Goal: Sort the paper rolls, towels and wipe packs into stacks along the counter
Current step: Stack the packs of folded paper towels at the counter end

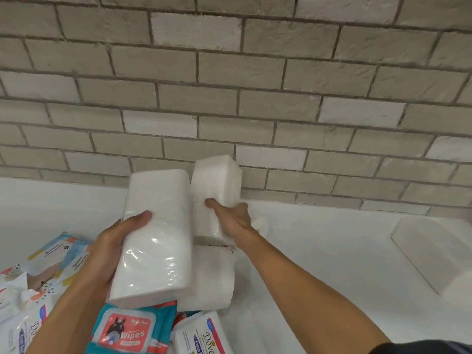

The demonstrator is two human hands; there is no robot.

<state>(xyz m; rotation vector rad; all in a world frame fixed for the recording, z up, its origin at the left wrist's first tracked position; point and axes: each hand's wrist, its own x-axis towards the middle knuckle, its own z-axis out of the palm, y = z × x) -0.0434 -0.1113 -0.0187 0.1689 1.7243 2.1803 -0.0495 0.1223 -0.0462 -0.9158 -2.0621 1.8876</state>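
The left hand [112, 244] grips a wrapped towel pack [155, 238], thumb on top. Beside it, the right hand [236, 218] clasps a second towel pack [217, 185]. A paper roll [208, 277] lies beneath both hands, with wipe packs [127, 330] heaped under the left wrist on the counter [332, 251]. Another white pack [429, 251] lies well right.

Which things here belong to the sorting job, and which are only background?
Job: left hand holding left pack; right hand holding right pack; roll; wipes; far pack; counter.
Background: brick wall.
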